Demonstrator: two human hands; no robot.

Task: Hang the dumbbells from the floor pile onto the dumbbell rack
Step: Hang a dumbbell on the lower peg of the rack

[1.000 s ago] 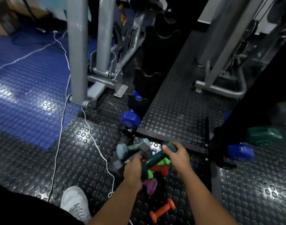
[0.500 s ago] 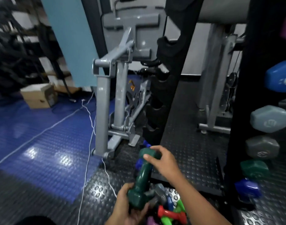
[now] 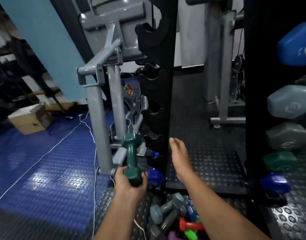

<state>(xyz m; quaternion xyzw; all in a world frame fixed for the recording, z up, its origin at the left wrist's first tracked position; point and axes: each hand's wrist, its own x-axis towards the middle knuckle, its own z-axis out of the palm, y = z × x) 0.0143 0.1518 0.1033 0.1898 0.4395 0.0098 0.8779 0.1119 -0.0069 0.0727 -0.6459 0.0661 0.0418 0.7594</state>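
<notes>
My left hand grips the lower head of a dark green dumbbell, which stands nearly upright just left of the black dumbbell rack's left post. Empty notched cradles run down that post. My right hand is free, fingers straight, raised just right of the post and touching nothing. The floor pile of grey, blue, red, green and purple dumbbells lies between my forearms. The rack's right post carries blue, grey, green and blue dumbbells stacked down its side.
A grey exercise machine frame stands close on the left of the rack. A white cable runs across the studded floor. A cardboard box sits on the blue mat at left. Another grey machine stands behind the rack.
My right hand has let go of the green dumbbell's upper head and moved right of the rack post. My left hand now holds the dumbbell alone, raised higher and more upright.
</notes>
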